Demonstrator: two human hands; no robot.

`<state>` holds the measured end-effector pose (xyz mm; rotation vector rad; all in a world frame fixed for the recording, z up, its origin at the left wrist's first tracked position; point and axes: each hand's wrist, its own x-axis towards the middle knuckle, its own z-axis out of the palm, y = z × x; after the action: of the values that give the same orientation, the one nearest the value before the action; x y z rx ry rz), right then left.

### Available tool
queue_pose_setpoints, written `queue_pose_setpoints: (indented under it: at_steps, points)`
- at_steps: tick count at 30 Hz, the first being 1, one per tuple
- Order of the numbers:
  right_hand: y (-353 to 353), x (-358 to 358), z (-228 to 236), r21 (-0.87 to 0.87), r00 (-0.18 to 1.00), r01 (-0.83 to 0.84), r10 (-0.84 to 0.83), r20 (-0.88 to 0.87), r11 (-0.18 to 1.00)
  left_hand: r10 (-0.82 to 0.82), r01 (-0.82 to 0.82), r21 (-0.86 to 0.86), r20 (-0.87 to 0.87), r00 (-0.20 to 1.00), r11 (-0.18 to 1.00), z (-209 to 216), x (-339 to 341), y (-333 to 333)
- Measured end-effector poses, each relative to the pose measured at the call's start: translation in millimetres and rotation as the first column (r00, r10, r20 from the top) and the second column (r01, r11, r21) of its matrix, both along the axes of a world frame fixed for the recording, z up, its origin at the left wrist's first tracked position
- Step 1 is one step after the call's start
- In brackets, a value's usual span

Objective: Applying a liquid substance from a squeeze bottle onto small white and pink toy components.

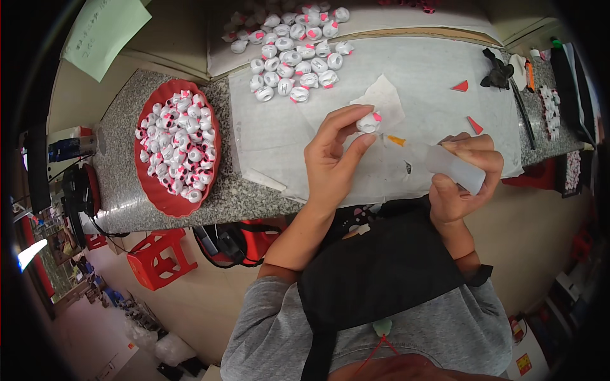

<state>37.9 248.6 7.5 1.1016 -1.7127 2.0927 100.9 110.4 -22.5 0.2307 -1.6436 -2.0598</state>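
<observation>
Between the thumb and fingertips of my left hand [332, 152] is a small white rounded figurine piece [368, 124] with a pink patch. My right hand [476, 166] is wrapped round a translucent white squeeze bottle [459, 170], its narrower end toward the left hand. A small orange-yellow tip [396, 140] shows between the two hands; whether it belongs to the bottle I cannot tell. A torn piece of whitish paper [386, 95] lies just beyond the left hand on the pale work sheet [426, 70].
Several similar white pieces [291, 58] are spread at the far left of the sheet. A red scalloped tray [141, 164] heaped with more pieces stands on the speckled counter [244, 202]. Red scraps [474, 125] and a black crumpled item [497, 68] lie toward the right.
</observation>
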Motion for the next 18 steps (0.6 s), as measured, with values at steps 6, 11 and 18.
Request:
queue_pose_setpoints:
  at_steps: [6, 11, 18]
  points:
    - [-5.2, -40.8, 17.4, 0.059, 0.934, -0.036, 0.012, 0.357, 0.998, 0.010, -0.005, 0.271, -0.018, 1.000, 0.962, 5.4, 0.3, -1.6]
    - [-25.1, -120.9, 15.3, 0.382, 0.873, -0.207, -0.006, 0.487, 0.901, 0.036, -0.027, 0.295, -0.026, 0.999, 0.955, 5.0, 6.5, -4.8]
    - [-90.2, -196.1, -23.3, 0.822, 0.905, 0.423, -0.212, -0.368, 0.380, 0.007, -0.001, 0.286, -0.020, 1.000, 0.958, 5.5, 0.4, -0.3]
